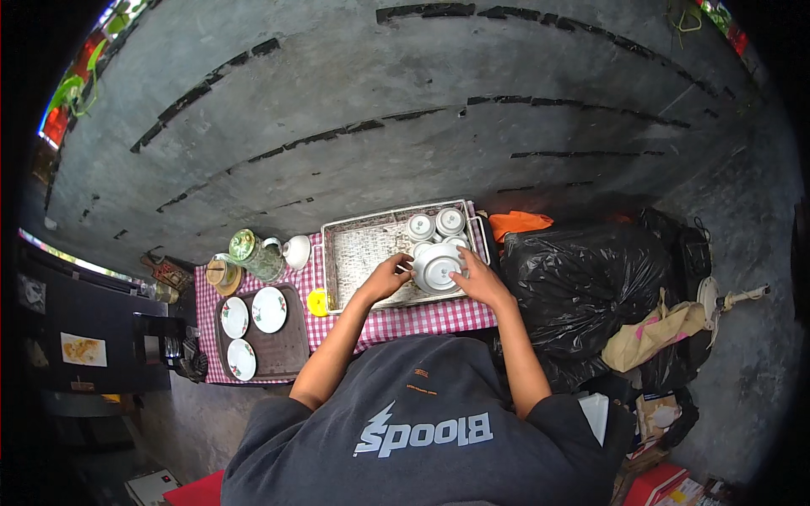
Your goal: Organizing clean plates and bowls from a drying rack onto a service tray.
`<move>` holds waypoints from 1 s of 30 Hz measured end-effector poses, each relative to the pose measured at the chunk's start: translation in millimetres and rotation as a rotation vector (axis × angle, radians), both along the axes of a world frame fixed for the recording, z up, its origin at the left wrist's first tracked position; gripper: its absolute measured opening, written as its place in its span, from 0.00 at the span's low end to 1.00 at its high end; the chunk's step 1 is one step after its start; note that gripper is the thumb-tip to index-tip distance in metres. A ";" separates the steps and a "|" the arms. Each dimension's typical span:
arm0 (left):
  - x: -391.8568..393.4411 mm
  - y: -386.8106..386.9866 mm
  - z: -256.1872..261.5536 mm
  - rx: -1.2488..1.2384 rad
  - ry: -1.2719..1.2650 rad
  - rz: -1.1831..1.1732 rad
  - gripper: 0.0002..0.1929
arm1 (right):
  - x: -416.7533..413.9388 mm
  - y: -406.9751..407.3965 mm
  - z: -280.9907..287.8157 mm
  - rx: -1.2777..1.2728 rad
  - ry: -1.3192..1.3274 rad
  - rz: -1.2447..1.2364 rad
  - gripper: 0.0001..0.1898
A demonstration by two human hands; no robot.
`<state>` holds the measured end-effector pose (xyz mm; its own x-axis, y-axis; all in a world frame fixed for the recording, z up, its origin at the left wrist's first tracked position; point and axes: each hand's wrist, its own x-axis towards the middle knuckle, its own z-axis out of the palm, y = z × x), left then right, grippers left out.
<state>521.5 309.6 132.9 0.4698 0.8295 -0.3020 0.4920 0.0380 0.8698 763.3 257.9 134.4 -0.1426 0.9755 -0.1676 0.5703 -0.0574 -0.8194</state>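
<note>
A white ceramic plate, turned with its underside up, lies at the near right part of a rectangular metal tray. My left hand is at the plate's left edge, fingers curled. My right hand is on its right side, with fingers on the rim and the underside. Just beyond the plate, upside-down white cups stand together in the tray's right part, some partly covered by the plate. On the left, a brown serving tray holds three white plates with a printed floral pattern.
A pink checkered tablecloth covers the table. A glass jar with a green lid, a white bowl, a wooden-lidded container and a yellow object stand left. Black plastic bags fill the right side. A concrete wall rises behind.
</note>
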 end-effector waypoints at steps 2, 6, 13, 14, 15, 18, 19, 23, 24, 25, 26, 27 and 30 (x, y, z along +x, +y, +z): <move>8.2 1.4 -4.8 0.026 0.019 -0.028 0.22 | 2.8 5.5 -3.3 0.092 -0.109 -0.016 0.38; 13.1 3.0 -25.8 0.150 0.063 -0.018 0.28 | -2.1 9.7 -2.4 0.134 -0.126 -0.010 0.42; 24.0 2.6 -51.5 0.281 0.117 0.037 0.31 | 3.0 13.9 -33.5 0.198 -0.311 0.105 0.38; 24.7 4.2 -57.8 0.290 0.082 0.069 0.31 | 3.5 12.8 -39.7 0.265 -0.265 0.065 0.34; 24.7 5.3 -60.4 0.296 0.078 0.073 0.31 | 2.9 12.4 -41.9 0.271 -0.268 0.067 0.34; 26.1 -0.6 -67.2 0.296 0.071 0.105 0.30 | -0.5 8.4 -49.3 0.432 -0.271 -0.009 0.30; 27.1 -3.5 -68.4 0.302 0.067 0.100 0.30 | -1.5 5.5 -51.8 0.461 -0.256 -0.033 0.31; 27.6 -15.0 -78.1 0.408 0.081 0.169 0.31 | -8.0 0.9 -58.7 0.532 -0.322 -0.079 0.31; 25.6 -16.0 -82.9 0.381 0.089 0.170 0.32 | -10.4 1.3 -59.5 0.545 -0.334 -0.085 0.31; 25.6 -16.8 -85.3 0.352 0.095 0.168 0.32 | -10.8 0.8 -59.6 0.557 -0.349 -0.094 0.30; 26.0 -18.4 -87.9 0.359 0.089 0.170 0.32 | -10.2 0.0 -59.4 0.561 -0.335 -0.106 0.29; 25.5 -20.3 -86.3 0.317 0.077 0.158 0.33 | -10.0 -0.6 -60.5 0.569 -0.338 -0.106 0.29; 23.1 -19.7 -82.1 0.255 0.062 0.139 0.34 | -10.8 -1.6 -63.3 0.539 -0.320 -0.115 0.25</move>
<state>544.6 289.9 50.8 0.3340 0.9372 -0.1002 0.5500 -0.1074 0.8282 752.5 256.3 71.1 -0.0559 0.9409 0.3342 0.8065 0.2398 -0.5405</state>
